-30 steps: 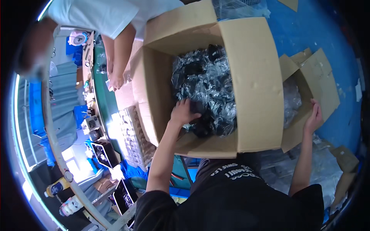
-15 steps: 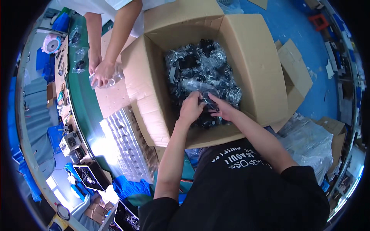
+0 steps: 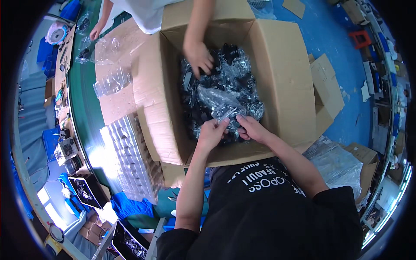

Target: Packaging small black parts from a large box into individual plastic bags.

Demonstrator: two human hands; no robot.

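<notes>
A large open cardboard box (image 3: 291, 82) holds a heap of black parts in clear plastic bags (image 3: 249, 89); their exact kind is hard to make out. Over the near part of the heap lies a crinkled clear plastic bag (image 3: 218, 99). My left hand (image 3: 211, 134) pinches this bag's near edge between thumb and fingers. Close to its right, my right hand (image 3: 255, 129) is also closed on the bag edge, fingertips curled. What lies inside that bag is unclear. From the far side, a co-worker's hand (image 3: 198, 57) reaches down onto the heap with fingers spread.
Left of the box, a green conveyor belt (image 3: 82, 106) runs past a brown board (image 3: 110, 56) bearing clear plastic trays (image 3: 112, 82). A stack of moulded trays (image 3: 132, 158) stands nearby. Flattened cardboard (image 3: 327, 82) and a plastic-wrapped bundle (image 3: 336, 164) lie right of the box.
My hands have drawn back toward me, the bag stretching out flat behind them. The co-worker's hands have parted from the clear tray; one has come into the box, the other lies farther left.
</notes>
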